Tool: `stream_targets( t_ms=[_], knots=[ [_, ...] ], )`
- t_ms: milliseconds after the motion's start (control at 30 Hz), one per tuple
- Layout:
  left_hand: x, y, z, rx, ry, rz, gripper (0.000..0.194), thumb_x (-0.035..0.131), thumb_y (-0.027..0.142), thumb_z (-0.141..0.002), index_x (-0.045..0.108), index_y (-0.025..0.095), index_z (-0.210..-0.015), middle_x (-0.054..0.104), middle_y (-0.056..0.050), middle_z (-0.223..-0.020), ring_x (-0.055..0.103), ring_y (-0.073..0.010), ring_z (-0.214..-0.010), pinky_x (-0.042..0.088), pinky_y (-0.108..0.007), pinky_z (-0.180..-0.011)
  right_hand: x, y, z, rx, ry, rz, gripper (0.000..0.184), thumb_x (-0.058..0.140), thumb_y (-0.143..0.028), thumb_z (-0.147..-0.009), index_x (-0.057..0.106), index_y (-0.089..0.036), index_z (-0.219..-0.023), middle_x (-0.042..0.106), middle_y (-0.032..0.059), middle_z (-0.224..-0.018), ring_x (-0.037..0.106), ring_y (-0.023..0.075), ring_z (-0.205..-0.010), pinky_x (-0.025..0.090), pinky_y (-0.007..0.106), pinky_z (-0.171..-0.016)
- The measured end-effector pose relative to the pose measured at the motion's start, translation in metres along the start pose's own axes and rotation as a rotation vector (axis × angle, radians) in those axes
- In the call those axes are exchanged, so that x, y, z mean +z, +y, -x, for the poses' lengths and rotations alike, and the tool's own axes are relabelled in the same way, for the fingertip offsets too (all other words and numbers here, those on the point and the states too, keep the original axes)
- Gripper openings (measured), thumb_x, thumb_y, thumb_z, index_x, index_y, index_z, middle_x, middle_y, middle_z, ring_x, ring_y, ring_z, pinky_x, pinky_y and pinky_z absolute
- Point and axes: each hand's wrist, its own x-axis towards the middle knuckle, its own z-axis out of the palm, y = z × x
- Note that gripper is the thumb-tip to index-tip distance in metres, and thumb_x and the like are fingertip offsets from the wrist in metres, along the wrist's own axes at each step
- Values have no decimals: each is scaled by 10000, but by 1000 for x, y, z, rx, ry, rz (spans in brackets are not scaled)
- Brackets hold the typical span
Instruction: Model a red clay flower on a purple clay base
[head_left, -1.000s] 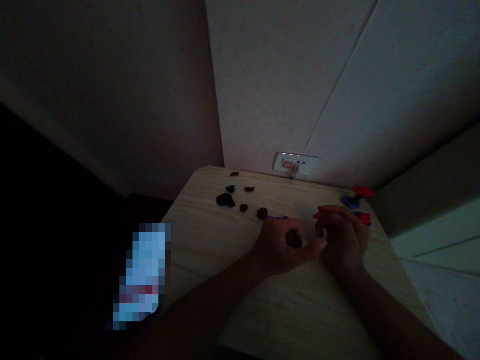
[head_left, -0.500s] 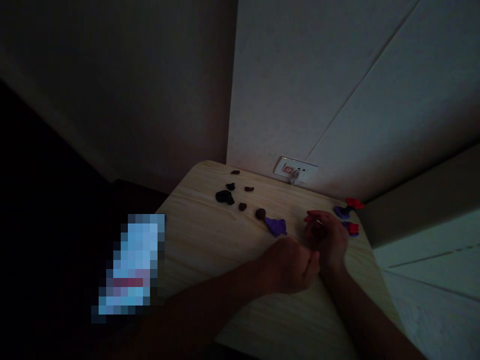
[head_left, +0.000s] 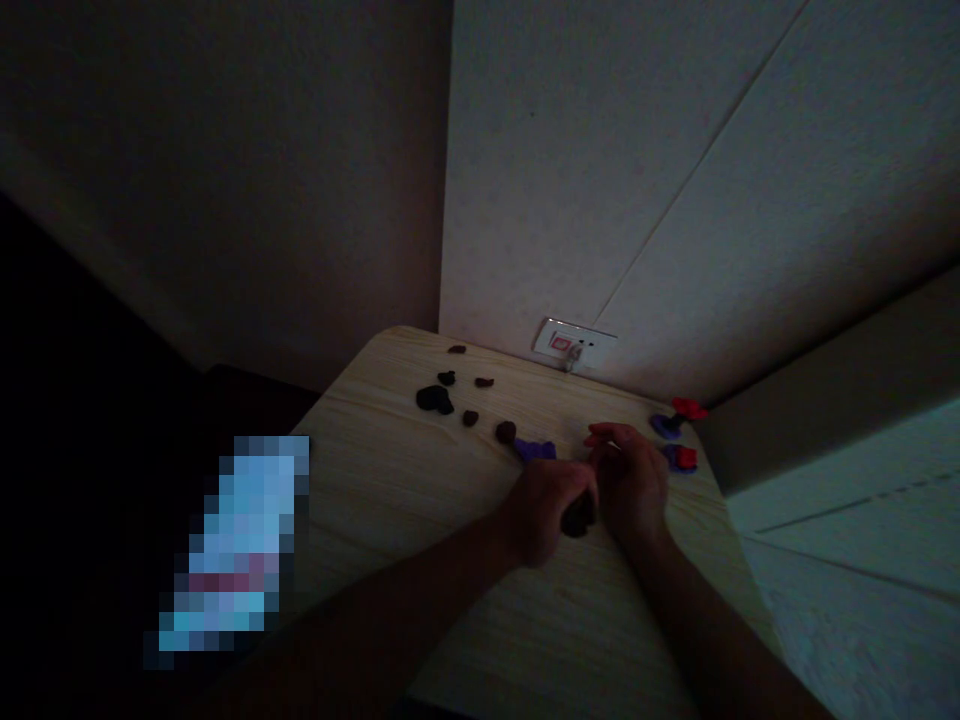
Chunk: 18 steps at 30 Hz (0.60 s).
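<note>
A dark brown lump of modelling clay (head_left: 577,516) is in my left hand (head_left: 541,508), its fingers closed round the upper part. Right beside it, my right hand (head_left: 628,482) is curled inward with bent fingers; shadow hides what they hold, if anything. Just beyond my left hand lies a flat purple clay piece (head_left: 535,451), touching or very near a round brown clay ball (head_left: 506,432). A smaller brown clay lump (head_left: 470,418) and a flattened black clay piece (head_left: 433,399) rest farther left.
The wooden table (head_left: 390,480) meets a wall with a socket (head_left: 576,343) and plug. At its right edge are a red and purple clay figure on a stand (head_left: 679,415) and a red and purple piece (head_left: 682,458). A blurred-out bright screen (head_left: 232,540) is at left.
My left hand lowered and turned, hiding the brown clay and baring the purple piece, then rose again with the clay showing. My right hand stays curled beside it. The view has shifted slightly.
</note>
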Motion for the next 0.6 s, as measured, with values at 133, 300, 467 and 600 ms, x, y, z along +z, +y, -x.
stream_targets(
  t_ms=[133,300,467,600],
  knots=[
    [-4,4,-7,-259,152,543,374,528,558,-736,595,191,-744,521,-16,-640,424,-118,-458,248,-242,-388,-1,4,-2,27,-7,-23,260,619,-405,-877,744,-178,-864,674,26,-746,513,103,-457,344,254,-423],
    [-3,9,-15,-274,162,689,377,738,523,-723,672,177,-856,625,-39,-732,520,-135,-527,353,-248,-436,-1,5,-2,46,-16,-32,271,622,-432,-876,731,-184,-883,675,13,-736,516,114,-466,361,260,-434],
    [2,5,-17,-162,104,510,454,896,512,-644,741,147,-866,694,-62,-815,629,-171,-732,486,-293,-664,1,-1,-1,55,4,3,266,629,-444,-850,729,-197,-844,663,10,-710,549,146,-527,399,272,-462],
    [1,5,-16,-192,12,321,384,927,422,-614,771,144,-827,723,-48,-785,647,-174,-747,495,-312,-745,2,-6,0,52,3,19,253,633,-422,-840,738,-192,-829,674,21,-744,531,131,-525,370,266,-457]
  ],
)
